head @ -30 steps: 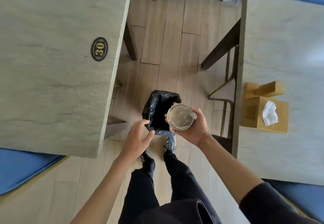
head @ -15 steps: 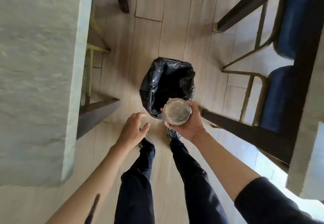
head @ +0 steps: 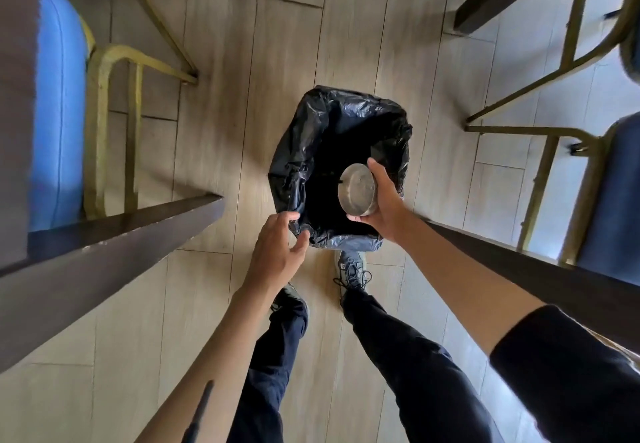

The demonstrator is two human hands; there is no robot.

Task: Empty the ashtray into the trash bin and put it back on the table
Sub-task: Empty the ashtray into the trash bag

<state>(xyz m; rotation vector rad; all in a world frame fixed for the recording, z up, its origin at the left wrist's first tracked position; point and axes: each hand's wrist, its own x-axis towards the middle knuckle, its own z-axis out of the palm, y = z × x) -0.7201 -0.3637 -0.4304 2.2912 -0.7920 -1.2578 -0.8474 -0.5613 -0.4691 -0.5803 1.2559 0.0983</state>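
Note:
A round metal ashtray (head: 356, 189) is tipped on its side over the open mouth of the trash bin (head: 301, 151), which is lined with a black plastic bag and stands on the wooden floor. My right hand (head: 386, 200) grips the ashtray by its rim and base. My left hand (head: 278, 255) is at the near left edge of the bin, fingers spread and touching the bag's rim. The bin's inside is dark; I cannot see its contents.
Dark table edges (head: 114, 234) run in from the left and from the right (head: 540, 269). Blue-seated chairs with gold metal legs stand at left (head: 59, 103) and right (head: 609, 200). My shoes (head: 351, 269) stand just before the bin.
My head has lowered toward the bin, so the tabletops have left view. The ashtray has gone from face-up at the bin's near edge to tipped sideways over its opening. My left hand reached the bag's rim.

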